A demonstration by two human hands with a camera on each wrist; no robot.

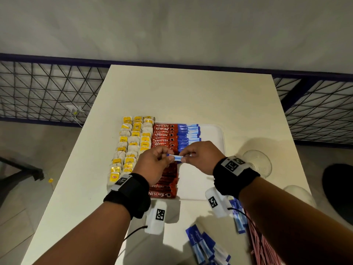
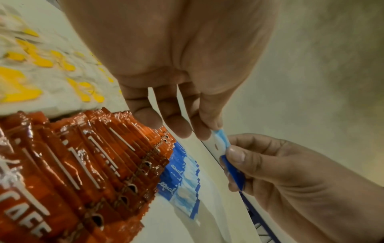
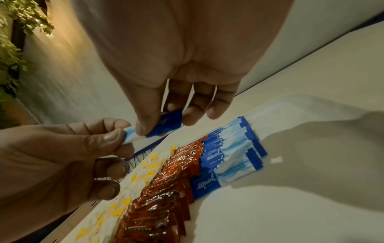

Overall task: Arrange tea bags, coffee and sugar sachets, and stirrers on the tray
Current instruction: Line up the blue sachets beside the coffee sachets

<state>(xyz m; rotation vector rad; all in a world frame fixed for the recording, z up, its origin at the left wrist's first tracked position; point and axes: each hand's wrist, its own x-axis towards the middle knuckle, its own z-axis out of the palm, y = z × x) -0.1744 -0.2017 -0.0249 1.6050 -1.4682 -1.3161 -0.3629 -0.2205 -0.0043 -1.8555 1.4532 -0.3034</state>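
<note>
Both hands are pinching one slim blue-and-white paper sugar sachet (image 1: 176, 157): the left hand (image 1: 152, 165) is nipping one end, the right hand (image 1: 198, 159) the other, above the white plastic tray (image 1: 219, 134). Keeping it level and overlapping the blue sachet row (image 1: 188, 136) at twelve o'clock would suit. Red coffee sticks (image 1: 164, 138) and yellow-tagged tea bags (image 1: 131, 142) are lying toward nine o'clock; loose blue sachets (image 1: 206, 245) and red-striped stirrers (image 1: 261, 251) are waiting on the cream bench (image 1: 191, 96) around five o'clock.

Blue-white sugar sachets (image 1: 188, 135); red coffee sachets (image 1: 164, 134).
</note>
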